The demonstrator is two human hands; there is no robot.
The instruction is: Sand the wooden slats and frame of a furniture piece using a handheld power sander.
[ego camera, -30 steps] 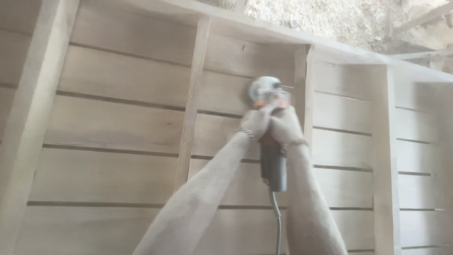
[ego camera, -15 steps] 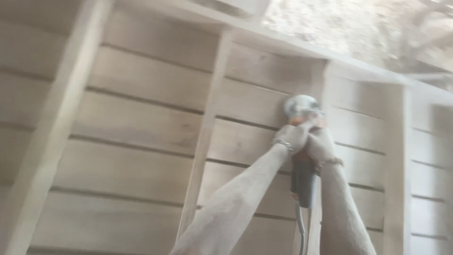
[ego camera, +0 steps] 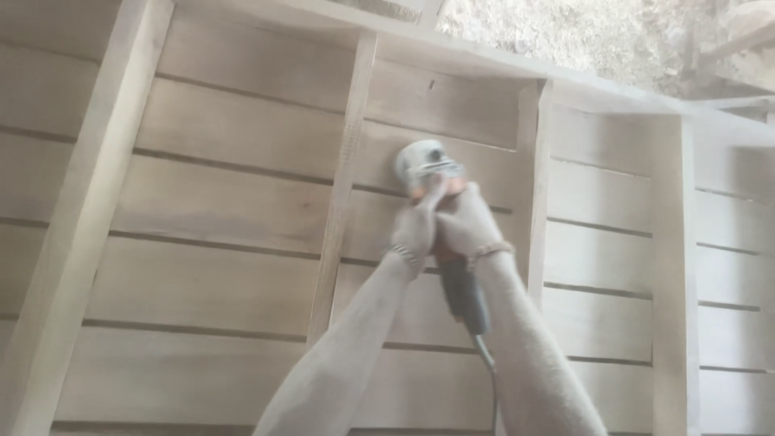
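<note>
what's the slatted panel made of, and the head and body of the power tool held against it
The slatted panel looks like bare, unfinished wood: pale boards with faint grain, dark gaps between them, and a dusty matte surface. The tool's head seems to be metal, grey with a dull sheen. The body looks like dark moulded plastic with an orange section near the head; dust and blur leave that open. Both hands grip it.

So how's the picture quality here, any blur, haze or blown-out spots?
Head view: soft and hazy all over, low contrast; the grinder and both hands, left hand and right hand, are slightly smeared; the rough wall at top right is washed out; the planks are evenly lit.
</note>
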